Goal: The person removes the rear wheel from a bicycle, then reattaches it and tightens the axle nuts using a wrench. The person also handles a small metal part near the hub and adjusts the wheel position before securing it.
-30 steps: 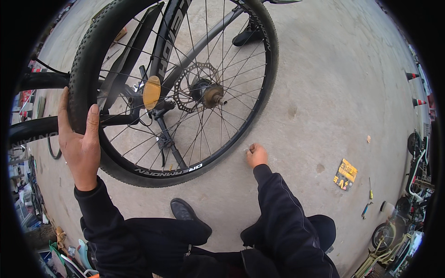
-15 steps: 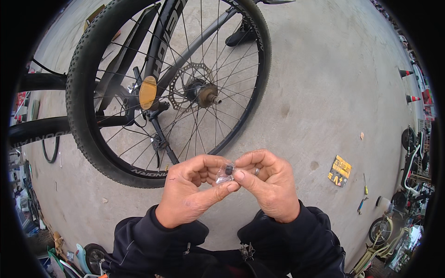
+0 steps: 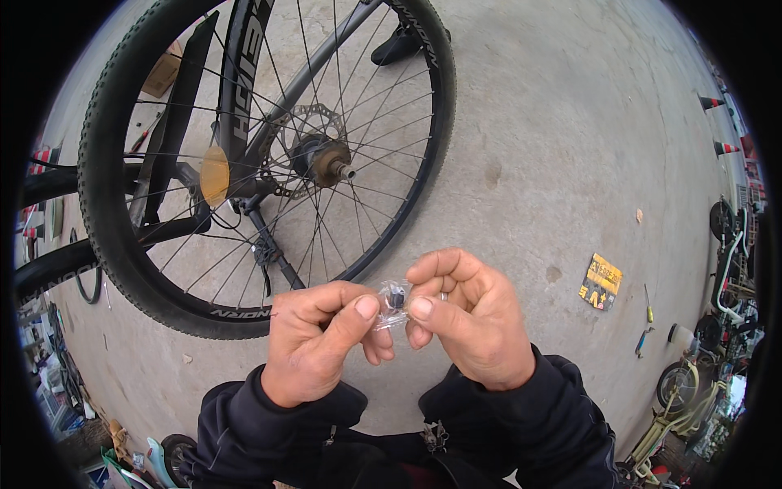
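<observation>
Head view, and it was all in the fingertips! Left hand [image 3: 309,349] pinched one side of a small clear plastic wrapper [image 3: 394,316], thumb on top; right hand [image 3: 482,336] had the opposite side between thumb and fingers, its other fingers loosely curled. And inside that wrapper, between the two thumbs, sat a small dark piece [image 3: 397,300]! Just beyond the left knuckles loomed the bicycle wheel [image 3: 104,236], big and knobbly, its disc rotor [image 3: 285,153] at the hub and an orange reflector [image 3: 214,176] near it. Over to the right, a yellow-and-black card [image 3: 600,281] lay on the concrete floor [image 3: 529,106], with a yellow-handled screwdriver [image 3: 649,311] near it.
</observation>
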